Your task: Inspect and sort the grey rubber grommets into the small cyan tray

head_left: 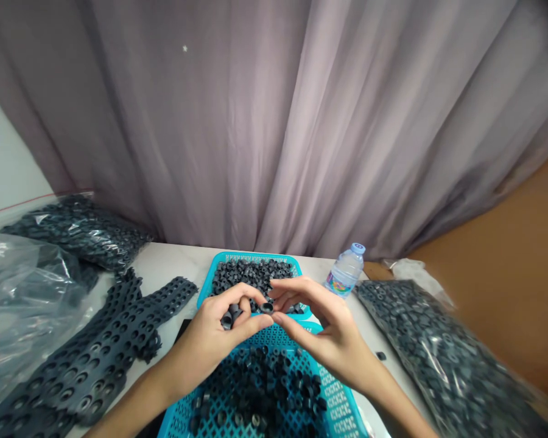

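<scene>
Between the fingertips of my left hand (228,328) is a small round black cap (266,308), its hollow side facing up toward me. A few more black caps (227,320) are tucked in the curled fingers of the same hand. My right hand (324,322) meets it from the right, thumb and fingertips closed at that cap's edge. Both hands are above a turquoise basket (340,395) with many loose black caps in it. Just behind them stands a second turquoise basket (205,286), filled with small black pieces and partly hidden by my hands.
Perforated black rubber sheets (105,347) lie at left beside clear plastic bags (82,228) of black pieces. A large clear bag (452,353) of black parts fills the right side. A water bottle (346,271) stands behind my right hand. One loose black piece (380,356) rests on the white table.
</scene>
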Motion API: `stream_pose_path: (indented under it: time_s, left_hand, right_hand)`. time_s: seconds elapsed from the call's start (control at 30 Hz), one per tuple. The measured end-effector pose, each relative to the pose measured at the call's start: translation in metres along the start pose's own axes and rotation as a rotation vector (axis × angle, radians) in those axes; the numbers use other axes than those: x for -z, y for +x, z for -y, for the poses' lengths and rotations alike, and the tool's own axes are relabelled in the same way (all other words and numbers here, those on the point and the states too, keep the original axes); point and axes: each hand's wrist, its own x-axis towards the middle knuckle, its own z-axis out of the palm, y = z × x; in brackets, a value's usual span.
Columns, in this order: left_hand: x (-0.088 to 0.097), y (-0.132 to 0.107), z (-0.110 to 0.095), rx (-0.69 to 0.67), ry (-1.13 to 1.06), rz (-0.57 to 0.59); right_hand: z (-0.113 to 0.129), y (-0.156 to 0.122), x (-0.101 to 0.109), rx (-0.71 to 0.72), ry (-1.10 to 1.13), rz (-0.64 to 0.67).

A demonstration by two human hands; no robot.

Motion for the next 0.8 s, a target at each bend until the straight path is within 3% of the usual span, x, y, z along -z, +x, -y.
stream_pose_path:
  time_s: [0.33, 0.57, 0.8]
  left_hand:
    - [-0.001, -0.006, 0.004, -0.158, 0.214, -0.09]
    - [0.002, -0.001, 0.002, -0.029, 0.002, -0.025]
    - [0.005, 0.003, -0.001, -0.03, -0.163, 0.096]
  right_hand:
    - [0.002, 0.002, 0.001, -0.029, -0.057, 0.024]
    - [0.005, 0.002, 0.005, -0.004, -0.062, 0.044]
    - [0.008, 0.002, 0.011, 0.025, -0.054, 0.138]
